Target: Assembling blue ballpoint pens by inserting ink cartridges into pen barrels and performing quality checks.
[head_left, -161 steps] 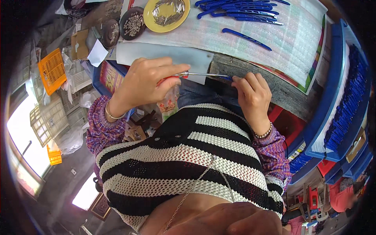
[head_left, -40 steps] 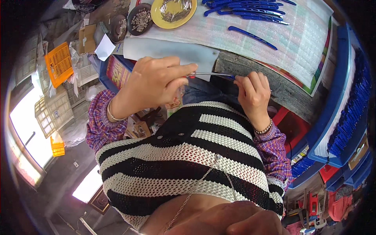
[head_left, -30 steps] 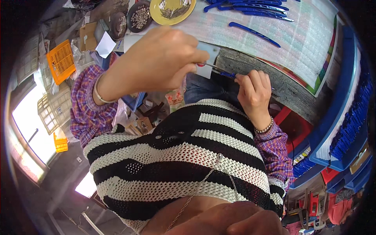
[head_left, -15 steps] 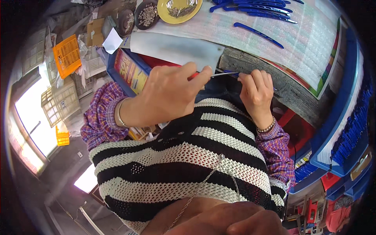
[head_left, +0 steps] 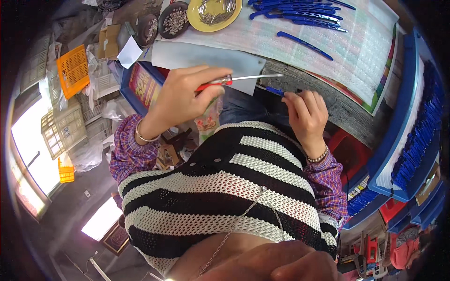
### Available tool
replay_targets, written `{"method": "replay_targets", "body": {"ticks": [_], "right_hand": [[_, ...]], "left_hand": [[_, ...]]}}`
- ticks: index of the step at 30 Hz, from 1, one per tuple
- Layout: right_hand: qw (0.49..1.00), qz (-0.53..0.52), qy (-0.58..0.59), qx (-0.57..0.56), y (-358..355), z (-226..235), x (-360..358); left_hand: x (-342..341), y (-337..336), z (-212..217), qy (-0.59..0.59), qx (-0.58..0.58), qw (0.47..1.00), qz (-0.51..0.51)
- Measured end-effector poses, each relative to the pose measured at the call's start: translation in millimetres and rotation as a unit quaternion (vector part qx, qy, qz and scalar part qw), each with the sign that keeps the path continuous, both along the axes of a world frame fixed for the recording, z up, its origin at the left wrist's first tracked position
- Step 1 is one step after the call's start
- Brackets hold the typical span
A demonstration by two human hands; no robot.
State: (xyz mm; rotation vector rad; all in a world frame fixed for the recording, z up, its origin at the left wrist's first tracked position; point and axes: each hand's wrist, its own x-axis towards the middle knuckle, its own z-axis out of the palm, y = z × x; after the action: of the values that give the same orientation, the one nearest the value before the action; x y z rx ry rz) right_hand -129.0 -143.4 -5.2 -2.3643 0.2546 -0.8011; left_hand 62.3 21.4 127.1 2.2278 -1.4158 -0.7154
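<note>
**Screwdriver lifted off the blue part**

My left hand [head_left: 185, 96] has drawn back and up, so the screwdriver [head_left: 239, 79] tip now sits above the small blue piece [head_left: 275, 90] in my right hand [head_left: 307, 112], no longer touching it.

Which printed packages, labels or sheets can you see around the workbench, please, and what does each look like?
Red-and-yellow printed flat package: upright in the blue bin beside the left hand.
Pale printed sheet with a multicoloured edge: covering the bench top, under the blue plastic strips.
White paper scrap: lying left of the bench.
</note>
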Motion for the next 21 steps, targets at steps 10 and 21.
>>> {"method": "replay_targets", "body": {"ticks": [10,21], "right_hand": [[0.891,-0.016,0.088,0.445,1.8,21.3,-10.4],[0.618,-0.005,0.092,0.781,8.7,20.6,-8.9]], "left_hand": [[1.4,16.4,-49.0,0.218,-0.058,0.969,0.096],[-41.4,-29.6,-90.3,0.477,-0.112,0.847,0.206]]}}
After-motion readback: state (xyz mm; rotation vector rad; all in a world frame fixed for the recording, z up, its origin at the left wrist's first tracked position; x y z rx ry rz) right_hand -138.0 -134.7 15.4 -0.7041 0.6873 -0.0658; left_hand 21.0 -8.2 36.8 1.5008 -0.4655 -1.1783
